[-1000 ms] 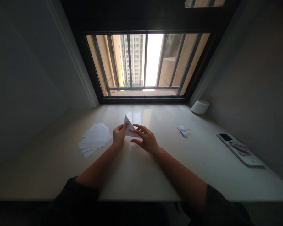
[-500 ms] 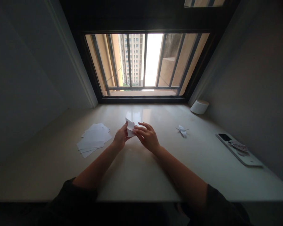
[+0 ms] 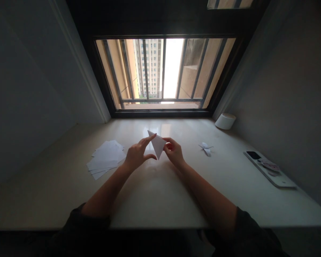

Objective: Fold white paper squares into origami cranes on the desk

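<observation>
A white folded sheet of paper [image 3: 158, 144], triangular in outline, is held up above the white sill, one point facing down. My right hand [image 3: 174, 151] pinches its right corner between thumb and fingers. At the other side, my left hand [image 3: 138, 151] has its thumb and fingers spread apart; its fingertips touch the upper left edge, while the thumb reaches near the bottom point. To the left lies a loose fanned stack of white paper sheets [image 3: 105, 159]. A small folded paper figure [image 3: 206, 148] with narrow points rests on the right.
The pale, glossy sill [image 3: 160, 200] runs up to a dark-framed window [image 3: 160, 113] with bars outside. A white rounded object [image 3: 225, 121] stands in the back right corner. A phone [image 3: 279, 180] with a round attachment on its back lies by the right wall.
The paper has turned and now shows a flat triangular face. My left hand has let its grip spread wide, and my right hand has shifted to pinch the right corner.
</observation>
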`<action>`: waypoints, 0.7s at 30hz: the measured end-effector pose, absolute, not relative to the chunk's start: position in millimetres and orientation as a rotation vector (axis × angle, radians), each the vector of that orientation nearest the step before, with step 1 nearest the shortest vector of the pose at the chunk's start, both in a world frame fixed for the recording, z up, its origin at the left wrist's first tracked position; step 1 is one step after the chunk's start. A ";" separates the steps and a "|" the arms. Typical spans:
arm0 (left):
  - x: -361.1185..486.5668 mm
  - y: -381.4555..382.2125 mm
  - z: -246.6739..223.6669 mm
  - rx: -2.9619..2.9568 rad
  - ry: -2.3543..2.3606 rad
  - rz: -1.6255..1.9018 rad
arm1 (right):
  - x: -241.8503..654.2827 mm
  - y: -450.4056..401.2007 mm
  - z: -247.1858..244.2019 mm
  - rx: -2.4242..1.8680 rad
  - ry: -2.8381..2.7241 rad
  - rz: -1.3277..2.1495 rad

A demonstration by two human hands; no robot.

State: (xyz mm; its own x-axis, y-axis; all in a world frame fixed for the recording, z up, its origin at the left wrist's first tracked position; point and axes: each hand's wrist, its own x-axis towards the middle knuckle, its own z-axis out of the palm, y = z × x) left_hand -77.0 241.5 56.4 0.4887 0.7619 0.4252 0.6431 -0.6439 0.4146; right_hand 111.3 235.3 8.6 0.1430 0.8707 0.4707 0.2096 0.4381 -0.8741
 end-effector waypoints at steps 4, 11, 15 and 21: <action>-80.7 247.1 55.6 2.809 1.186 0.888 | 111.5 231.9 10.8 -1.021 -1.568 0.567; -79.9 245.8 59.9 2.907 1.115 0.921 | 112.1 234.5 8.9 -0.958 -1.560 0.704; -88.2 254.1 60.9 2.800 1.079 0.944 | 117.3 237.9 10.7 -0.975 -1.458 0.851; -103.0 264.8 59.9 2.662 1.109 0.877 | 124.4 242.1 9.8 -0.981 -1.293 1.072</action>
State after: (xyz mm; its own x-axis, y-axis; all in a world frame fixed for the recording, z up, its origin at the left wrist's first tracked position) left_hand -103.0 264.8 59.9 0.5618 0.6844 0.4648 0.6103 -0.7221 0.3257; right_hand 124.4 242.1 9.8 -0.0182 0.9710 0.2385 -0.0552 0.2372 -0.9699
